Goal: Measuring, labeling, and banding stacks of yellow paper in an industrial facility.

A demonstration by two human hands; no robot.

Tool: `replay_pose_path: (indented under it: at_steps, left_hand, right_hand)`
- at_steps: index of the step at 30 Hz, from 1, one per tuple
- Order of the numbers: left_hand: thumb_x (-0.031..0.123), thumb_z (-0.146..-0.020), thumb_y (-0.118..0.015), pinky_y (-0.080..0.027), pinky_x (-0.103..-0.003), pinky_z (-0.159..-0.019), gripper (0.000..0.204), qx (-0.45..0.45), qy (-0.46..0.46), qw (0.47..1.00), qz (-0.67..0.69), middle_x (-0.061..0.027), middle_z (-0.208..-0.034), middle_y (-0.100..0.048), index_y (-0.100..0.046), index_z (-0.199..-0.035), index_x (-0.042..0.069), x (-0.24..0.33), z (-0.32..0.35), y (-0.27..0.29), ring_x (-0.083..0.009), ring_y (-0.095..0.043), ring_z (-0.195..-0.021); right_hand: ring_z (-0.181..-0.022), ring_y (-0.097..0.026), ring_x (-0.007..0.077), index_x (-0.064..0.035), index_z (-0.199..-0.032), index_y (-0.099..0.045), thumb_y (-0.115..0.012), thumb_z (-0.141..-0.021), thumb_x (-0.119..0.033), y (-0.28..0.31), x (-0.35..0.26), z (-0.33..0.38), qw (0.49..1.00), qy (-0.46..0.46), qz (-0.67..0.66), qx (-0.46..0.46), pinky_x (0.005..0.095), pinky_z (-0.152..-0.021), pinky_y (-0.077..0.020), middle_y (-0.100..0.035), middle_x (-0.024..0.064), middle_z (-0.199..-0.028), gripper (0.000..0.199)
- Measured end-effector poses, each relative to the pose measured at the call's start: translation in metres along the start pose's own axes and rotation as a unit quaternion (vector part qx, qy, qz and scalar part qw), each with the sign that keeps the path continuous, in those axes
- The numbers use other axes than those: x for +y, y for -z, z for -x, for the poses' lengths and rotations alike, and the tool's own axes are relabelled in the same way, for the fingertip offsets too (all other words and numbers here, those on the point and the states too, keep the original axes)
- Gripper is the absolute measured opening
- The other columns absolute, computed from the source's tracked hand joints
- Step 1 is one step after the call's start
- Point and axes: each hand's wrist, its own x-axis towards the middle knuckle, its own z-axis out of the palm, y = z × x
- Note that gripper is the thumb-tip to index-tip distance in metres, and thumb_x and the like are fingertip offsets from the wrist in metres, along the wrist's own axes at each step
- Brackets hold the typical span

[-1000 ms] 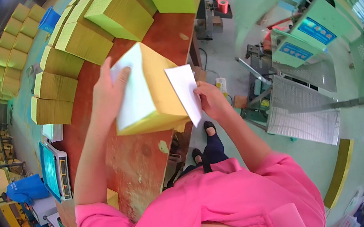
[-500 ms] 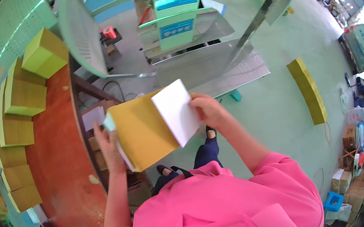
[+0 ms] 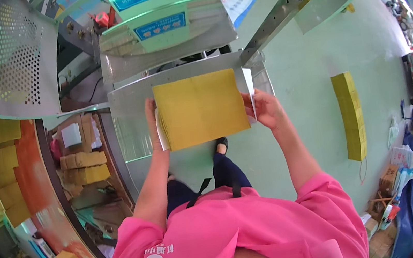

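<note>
A thick stack of yellow paper (image 3: 201,110) is held level between my two hands, over the near edge of a steel machine bed (image 3: 128,95). My left hand (image 3: 154,125) presses on its left end, where a white card (image 3: 162,132) shows. At the right end my right hand (image 3: 265,109) has its fingers and thumb on another white card (image 3: 250,89) standing against the stack. The fingertips behind the stack are partly hidden. I cannot tell whether the stack rests on the bed or hangs just above it.
Clear guards (image 3: 167,32) and a slanted metal arm (image 3: 300,7) rise at the machine. On the left, a red table (image 3: 52,201) carries yellow stacks (image 3: 4,161), beside a shelf of paper bundles (image 3: 83,161). A yellow row of blocks (image 3: 350,115) lies on the floor at right.
The yellow stack has moved from beside the red table to the machine bed and been turned level. The white card at its right end now stands edge-on. My view has shifted toward the machine.
</note>
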Motion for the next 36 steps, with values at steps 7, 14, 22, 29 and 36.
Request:
replay_pose_path:
  at_steps: [7,14,22,29,36]
  left_hand:
    - [0.022,-0.101,-0.051,-0.049,-0.033,-0.095,0.046,0.106,-0.287,0.869,-0.390,-0.0087,-0.131,-0.055,-0.040,-0.144,0.011,-0.013,0.001,0.018,-0.0217,-0.057,-0.115]
    - [0.036,-0.104,-0.042,-0.049,-0.034,-0.094,0.048,0.005,0.029,0.954,-0.300,-0.0094,-0.129,-0.055,-0.040,-0.141,0.005,0.027,0.026,0.012,-0.0190,-0.057,-0.113]
    - [0.047,-0.098,-0.048,-0.045,-0.034,-0.096,0.056,0.038,0.055,0.985,-0.161,-0.0077,-0.126,-0.055,-0.044,-0.137,0.005,0.039,0.037,-0.016,-0.0187,-0.054,-0.115]
    - [0.041,-0.096,-0.051,-0.046,-0.034,-0.094,0.052,0.034,0.066,0.978,-0.193,-0.0069,-0.123,-0.055,-0.046,-0.133,0.005,0.049,0.036,-0.026,-0.0192,-0.054,-0.113]
    - [0.038,-0.096,-0.051,-0.045,-0.034,-0.094,0.050,0.055,0.084,0.975,-0.199,-0.0071,-0.124,-0.056,-0.047,-0.133,0.005,0.052,0.036,-0.031,-0.0196,-0.054,-0.114]
  right_hand:
    - [-0.093,-0.063,0.0209,-0.0005,-0.108,-0.055,-0.055,-0.085,-0.009,0.016,0.001,-0.027,0.993,-0.065,-0.088,-0.037,0.0361,-0.084,-0.0520,-0.065,0.0112,-0.106,0.024]
    - [-0.086,-0.065,0.0182,0.0020,-0.112,-0.057,-0.052,-0.087,-0.007,0.029,0.011,-0.033,0.987,-0.070,0.146,0.025,0.0329,-0.080,-0.0530,-0.065,0.0092,-0.098,0.027]
    - [-0.079,-0.060,0.0156,-0.0021,-0.125,-0.058,-0.049,-0.077,0.001,0.008,0.042,-0.039,0.943,0.115,0.260,0.171,0.0300,-0.072,-0.0488,-0.065,0.0095,-0.090,0.048]
    - [-0.087,-0.065,0.0211,-0.0109,-0.121,-0.063,-0.047,-0.078,0.003,-0.004,0.047,-0.037,0.860,0.217,0.406,0.222,0.0305,-0.081,-0.0504,-0.066,0.0108,-0.093,0.047]
    - [-0.098,-0.064,0.0275,-0.0095,-0.118,-0.065,-0.052,-0.080,-0.001,-0.009,0.048,-0.029,0.773,0.314,0.512,0.206,0.0322,-0.085,-0.0505,-0.062,0.0145,-0.119,0.041]
